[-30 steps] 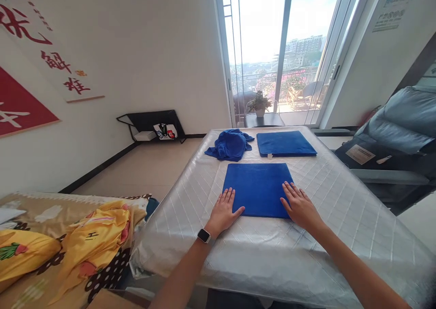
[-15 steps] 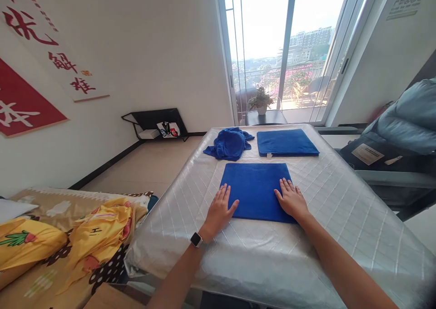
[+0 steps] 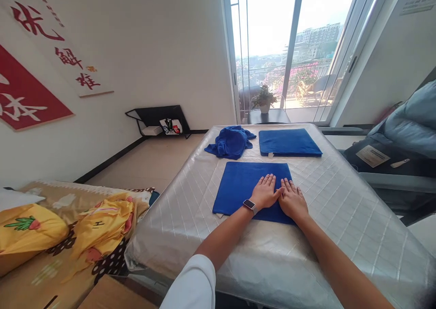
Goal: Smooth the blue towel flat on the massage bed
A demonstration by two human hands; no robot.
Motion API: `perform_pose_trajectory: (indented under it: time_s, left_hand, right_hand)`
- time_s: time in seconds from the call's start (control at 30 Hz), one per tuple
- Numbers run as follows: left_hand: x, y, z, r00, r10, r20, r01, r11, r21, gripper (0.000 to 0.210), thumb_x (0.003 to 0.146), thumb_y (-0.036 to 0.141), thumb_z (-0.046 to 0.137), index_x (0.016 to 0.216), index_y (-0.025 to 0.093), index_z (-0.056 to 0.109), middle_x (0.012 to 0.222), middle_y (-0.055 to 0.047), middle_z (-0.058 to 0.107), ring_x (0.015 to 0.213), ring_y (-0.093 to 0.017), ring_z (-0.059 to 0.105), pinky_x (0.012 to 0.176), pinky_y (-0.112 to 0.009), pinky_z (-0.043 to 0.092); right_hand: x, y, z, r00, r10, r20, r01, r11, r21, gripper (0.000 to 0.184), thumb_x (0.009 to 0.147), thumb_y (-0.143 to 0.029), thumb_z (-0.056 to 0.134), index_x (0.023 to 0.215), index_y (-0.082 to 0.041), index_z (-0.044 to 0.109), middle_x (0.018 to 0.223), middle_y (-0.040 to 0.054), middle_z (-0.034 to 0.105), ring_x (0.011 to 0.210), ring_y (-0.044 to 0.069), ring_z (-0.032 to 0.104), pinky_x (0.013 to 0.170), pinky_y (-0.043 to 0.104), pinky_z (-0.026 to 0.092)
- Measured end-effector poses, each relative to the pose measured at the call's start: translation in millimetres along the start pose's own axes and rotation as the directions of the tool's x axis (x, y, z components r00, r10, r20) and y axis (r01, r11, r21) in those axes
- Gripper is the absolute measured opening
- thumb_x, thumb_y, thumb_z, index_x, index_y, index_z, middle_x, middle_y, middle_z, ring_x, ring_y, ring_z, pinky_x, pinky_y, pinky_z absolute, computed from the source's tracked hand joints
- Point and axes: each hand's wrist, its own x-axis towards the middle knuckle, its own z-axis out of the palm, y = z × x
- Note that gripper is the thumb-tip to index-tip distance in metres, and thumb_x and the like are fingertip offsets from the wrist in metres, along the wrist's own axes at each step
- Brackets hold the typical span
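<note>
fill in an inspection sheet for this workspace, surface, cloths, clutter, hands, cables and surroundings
Surface: silvery quilted cover, slightly wrinkled
Job's things: flat folded blue cloth under the hands; beyond it, a crumpled blue cloth and, to its right, a tagged folded blue cloth
Clutter: yellow printed fabric on a patterned spread, off to the left
Hands: left hand and right hand palm down on the nearest cloth, close together; smartwatch on left wrist
Cables: nothing seen
Surroundings: potted plant before the glass door; puffy grey-blue item at right
</note>
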Motion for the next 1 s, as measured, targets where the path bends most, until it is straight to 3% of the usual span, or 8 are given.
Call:
perform_pose_trajectory:
  time_s: [0.17,0.3,0.4,0.73,1.0]
  left_hand:
    - [-27,-58,-4.1,0.991,-0.134,-0.007,0.134,0.991,0.002,0.079,0.100,0.062,0.006,0.156,0.010,0.027,0.163,-0.011,0.026,0.152,-0.022,0.017,0.124,-0.040,0.015]
    - [-57,-114,-13.3,0.949,-0.316,-0.009,0.316,0.949,0.005,0.084,0.099,0.066,0.005,0.156,0.008,0.027,0.162,-0.014,0.025,0.152,-0.024,0.017,0.124,-0.042,0.015]
    - [-73,-140,-15.9,0.918,-0.395,-0.026,0.395,0.919,0.012,0.088,0.098,0.068,0.004,0.155,0.004,0.026,0.162,-0.017,0.023,0.151,-0.025,0.018,0.123,-0.041,0.016]
    - [-78,-144,-13.6,0.911,-0.410,-0.042,0.410,0.912,-0.004,0.090,0.098,0.068,0.006,0.155,0.001,0.025,0.163,-0.018,0.022,0.151,-0.027,0.020,0.123,-0.039,0.017]
    - [-78,-147,-9.9,0.913,-0.403,-0.055,0.403,0.915,-0.020,0.087,0.098,0.067,0.010,0.155,0.003,0.027,0.162,-0.018,0.024,0.151,-0.027,0.020,0.123,-0.041,0.018]
  right_hand:
    - [3,-1,1,1.000,0.016,0.007,-0.016,1.000,0.022,0.065,0.102,-0.043,0.021,0.157,-0.010,0.027,0.164,0.0078,0.025,0.150,0.024,0.020,0.122,0.045,0.016]
    - [2,-1,0,1.000,0.017,0.009,-0.018,1.000,0.023,0.065,0.102,-0.042,0.021,0.157,-0.009,0.026,0.164,0.0072,0.024,0.151,0.024,0.020,0.123,0.045,0.015]
    - [2,-1,0,1.000,0.023,0.019,-0.024,0.999,0.026,0.065,0.102,-0.043,0.020,0.158,-0.010,0.025,0.164,0.0072,0.024,0.151,0.023,0.019,0.123,0.044,0.015]
    - [8,0,-5,0.994,0.007,0.112,0.000,0.998,-0.067,0.066,0.101,-0.043,0.017,0.158,-0.011,0.023,0.165,0.0074,0.020,0.151,0.028,0.019,0.121,0.051,0.017]
    - [54,10,-12,0.998,-0.005,0.063,0.005,1.000,-0.007,0.067,0.101,-0.042,0.014,0.157,-0.007,0.024,0.164,0.0096,0.022,0.151,0.024,0.017,0.122,0.045,0.015]
